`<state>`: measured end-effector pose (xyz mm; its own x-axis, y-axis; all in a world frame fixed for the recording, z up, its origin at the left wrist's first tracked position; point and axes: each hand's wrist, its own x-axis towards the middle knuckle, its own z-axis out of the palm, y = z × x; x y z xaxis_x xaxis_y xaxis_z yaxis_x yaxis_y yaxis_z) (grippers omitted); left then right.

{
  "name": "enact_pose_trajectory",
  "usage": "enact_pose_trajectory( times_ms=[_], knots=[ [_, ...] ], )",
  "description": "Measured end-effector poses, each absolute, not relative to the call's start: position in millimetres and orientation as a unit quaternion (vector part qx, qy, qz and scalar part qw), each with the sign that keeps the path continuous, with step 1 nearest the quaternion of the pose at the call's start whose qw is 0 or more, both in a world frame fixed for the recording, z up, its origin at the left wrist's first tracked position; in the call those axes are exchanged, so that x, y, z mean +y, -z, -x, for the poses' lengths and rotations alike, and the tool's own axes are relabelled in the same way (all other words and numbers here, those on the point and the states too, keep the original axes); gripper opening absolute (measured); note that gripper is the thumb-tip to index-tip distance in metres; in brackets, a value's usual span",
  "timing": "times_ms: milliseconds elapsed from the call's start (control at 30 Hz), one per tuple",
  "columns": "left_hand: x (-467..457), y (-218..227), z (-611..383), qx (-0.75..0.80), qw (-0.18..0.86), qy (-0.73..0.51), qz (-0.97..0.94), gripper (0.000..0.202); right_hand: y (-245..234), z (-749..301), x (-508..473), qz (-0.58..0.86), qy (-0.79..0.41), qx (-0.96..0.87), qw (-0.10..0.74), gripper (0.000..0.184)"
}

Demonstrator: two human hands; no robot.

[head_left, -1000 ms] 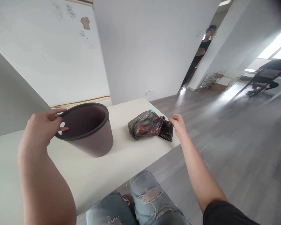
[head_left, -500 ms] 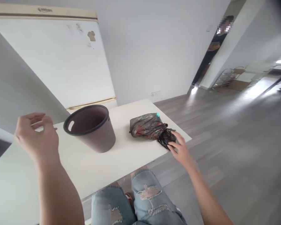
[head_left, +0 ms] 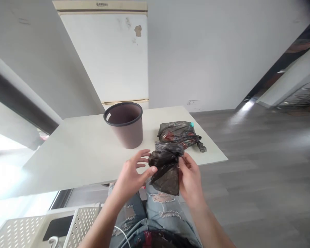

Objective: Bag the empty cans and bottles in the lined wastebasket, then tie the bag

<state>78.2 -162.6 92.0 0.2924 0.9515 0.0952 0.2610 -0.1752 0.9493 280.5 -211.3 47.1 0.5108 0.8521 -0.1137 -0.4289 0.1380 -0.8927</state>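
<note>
A crumpled black plastic bag [head_left: 167, 165] hangs in front of me over the table's near edge. My right hand [head_left: 189, 174] pinches its right side between thumb and fingers. At its left side is my left hand [head_left: 134, 172], fingers spread, with the thumb lying against the plastic and the fingertips close to its edge. Just behind, a knotted, filled black garbage bag [head_left: 177, 131] lies on the table, red items showing through and a teal cap poking out. A brown trash bin [head_left: 127, 132] with a dark rim and a handle hole stands upright to the left.
The white table [head_left: 82, 148] spans the view before my knees. Behind it stand a white fridge [head_left: 111, 58] and a grey wall. A perforated white basket [head_left: 23, 227] sits low at the left, with a white cable near my lap. Part of a person shows in the doorway at far right.
My right hand has lifted the loose black bag from beside the filled one and brought it in front of me. My left hand has come across from the far left to it. The view has turned left.
</note>
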Motion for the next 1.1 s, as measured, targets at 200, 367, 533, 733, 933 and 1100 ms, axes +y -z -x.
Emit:
enact_pose_trajectory(
  times_ms=[200,367,533,733,933,1100],
  knots=[
    [-169,-69,-53,0.493,0.451,-0.431,-0.607,0.021,-51,-250,-191,0.459,-0.530,-0.276,0.657,0.038],
    [-169,-80,-21,0.481,0.453,-0.571,-0.487,0.027,-46,-256,-190,0.426,-0.537,-0.230,0.691,0.043],
    [-166,-78,-14,0.464,0.442,-0.641,-0.421,0.027,-51,-257,-204,0.435,-0.524,-0.268,0.682,0.036],
    [-188,-70,-26,0.605,0.280,-0.594,-0.451,0.042,-46,-254,-209,0.429,-0.519,-0.248,0.696,0.039],
    [-223,-61,-56,0.510,0.455,-0.435,-0.586,0.049,-36,-240,-207,0.412,-0.541,-0.241,0.692,0.036],
    [-215,-46,-55,0.456,0.512,-0.463,-0.561,0.032,-35,-238,-207,0.404,-0.564,-0.246,0.677,0.038]
  ],
)
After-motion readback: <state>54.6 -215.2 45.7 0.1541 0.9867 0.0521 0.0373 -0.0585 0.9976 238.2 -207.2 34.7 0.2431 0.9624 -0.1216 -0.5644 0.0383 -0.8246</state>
